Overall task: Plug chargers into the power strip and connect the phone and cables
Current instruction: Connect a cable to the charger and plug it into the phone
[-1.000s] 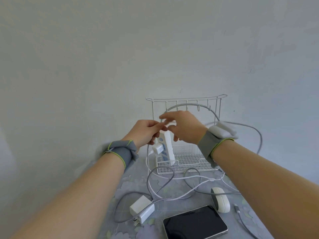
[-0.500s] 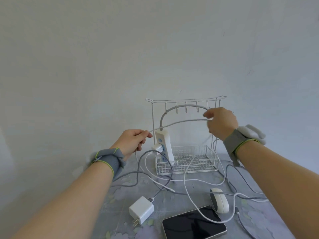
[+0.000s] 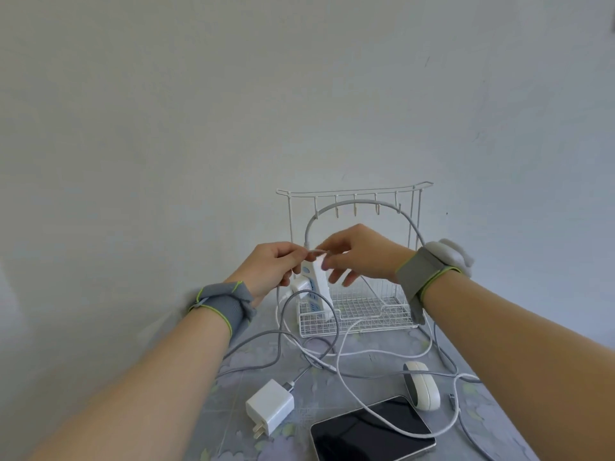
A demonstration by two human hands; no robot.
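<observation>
A white power strip stands upright against the left end of a white wire rack, with one white charger plugged into its left side. My left hand and my right hand meet just above the strip's top, both pinching a thin white cable that runs down over the black phone. A second white charger lies unplugged on the table with a grey cable in its port.
A thick grey cord arches over the rack's hooks. A white oval earbud case lies right of the phone. Loose cables loop across the floral tablecloth. A plain wall stands close behind the rack.
My right hand, which had pulled the cable out to the right by the rack's post, has come back to the left hand above the power strip. The cable loops on the table shifted.
</observation>
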